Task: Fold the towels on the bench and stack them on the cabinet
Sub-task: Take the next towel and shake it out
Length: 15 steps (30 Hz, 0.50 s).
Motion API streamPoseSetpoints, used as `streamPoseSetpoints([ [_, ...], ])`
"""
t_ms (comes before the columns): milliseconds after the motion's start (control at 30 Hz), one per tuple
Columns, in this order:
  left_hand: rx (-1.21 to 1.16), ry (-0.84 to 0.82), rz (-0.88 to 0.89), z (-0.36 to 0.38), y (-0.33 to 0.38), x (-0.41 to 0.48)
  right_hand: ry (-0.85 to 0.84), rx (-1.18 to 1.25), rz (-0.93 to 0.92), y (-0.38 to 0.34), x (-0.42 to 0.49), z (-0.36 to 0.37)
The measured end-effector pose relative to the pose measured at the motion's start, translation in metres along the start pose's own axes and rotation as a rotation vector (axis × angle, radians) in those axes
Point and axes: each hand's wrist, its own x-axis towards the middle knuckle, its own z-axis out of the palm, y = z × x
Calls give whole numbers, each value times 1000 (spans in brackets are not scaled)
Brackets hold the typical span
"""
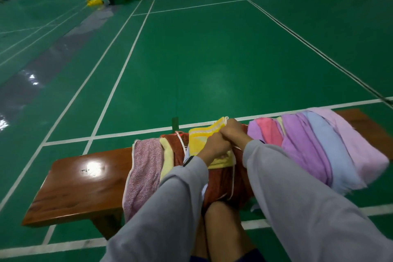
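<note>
Between the two hands, over the middle of the bench [85,176]: yellow towel [201,137], white stripe along its edge. Left hand [214,148] has its fingers curled round the towel's near part, gripping it. Right hand [234,132] touches the left, just beyond it and to its right. Its fingers are curled and pinch the towel's far corner, which pokes up above the knuckles. Both hands are closed tight on the cloth, grey sleeves down to the wrists.

Under the hands: red-brown towel [223,181] with white edging, draped over the bench's near edge. Left of the left hand: pale yellow towel [167,155], then a speckled pink towel [144,170], also hanging over the near edge. Further left the bench top is glossy wood with a light glare.

Right of the right hand is a heap of unfolded towels, all touching: hot pink towel [269,132], purple towel [302,144], light blue towel [325,149], pale pink towel [359,144] (overlap order unclear, the frame is blurred there). Beyond the hands: green court floor [212,59] with white lines.
</note>
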Motion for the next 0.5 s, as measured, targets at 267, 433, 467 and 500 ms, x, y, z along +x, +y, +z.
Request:
streamPoseSetpoints([
  [267, -68, 104, -55, -12, -23, 6, -166, 307, -22, 46, 56, 25],
  [433, 61, 421, -146, -55, -62, 4, -401, 728, -26, 8, 25, 14],
  [467, -12, 415, -179, -61, -68, 4, -491, 814, -46, -3, 20, 12],
  [500, -120, 394, -217, -65, -74, 4, -579, 885, -62, -11, 17, 12],
])
